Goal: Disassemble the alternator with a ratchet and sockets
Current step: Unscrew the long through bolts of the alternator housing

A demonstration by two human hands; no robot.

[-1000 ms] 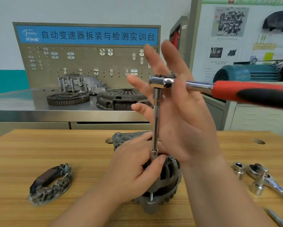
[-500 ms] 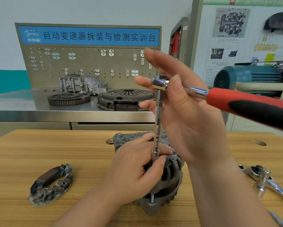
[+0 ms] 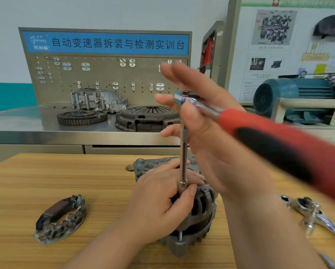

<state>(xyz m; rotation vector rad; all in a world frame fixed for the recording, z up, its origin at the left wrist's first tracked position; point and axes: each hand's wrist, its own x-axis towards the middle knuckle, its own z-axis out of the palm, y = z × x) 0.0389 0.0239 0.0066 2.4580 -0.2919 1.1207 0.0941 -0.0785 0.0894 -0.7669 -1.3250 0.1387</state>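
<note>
The alternator [image 3: 203,208] is standing on edge on the near part of the wooden table [image 3: 46,181], at the middle of the view. The left hand [image 3: 158,206] is wrapping over the alternator's near-left side. Its thumb and forefinger are pinching the socket [image 3: 182,186] that is sitting on the alternator's top, and its other fingers are curling over the housing behind it.

A slim extension bar [image 3: 183,152] is rising straight up from the socket to the head of a ratchet [image 3: 269,138] with a red and black handle. That handle is slanting down and toward the camera, to the right of the alternator, and is blurring. The right hand [image 3: 211,133] is hovering above the alternator. Its fingers are reaching out straight and spread apart, while its thumb is lying across the ratchet's neck and pinning it against the hand.

Left of the alternator, a rectifier plate [image 3: 60,218] is lying flat on the table. To the alternator's right, a chrome ratchet [image 3: 314,214] and a loose socket [image 3: 285,199] are resting near each other.

Behind the alternator, a steel bench [image 3: 27,123] is carrying a flywheel [image 3: 81,117], a clutch pressure plate [image 3: 147,117] and a cast housing [image 3: 98,100]. A pegboard [image 3: 104,74] with a blue sign is backing the bench. Far behind and right of the alternator, a blue electric motor [image 3: 294,98] is sitting below a poster board [image 3: 279,35].
</note>
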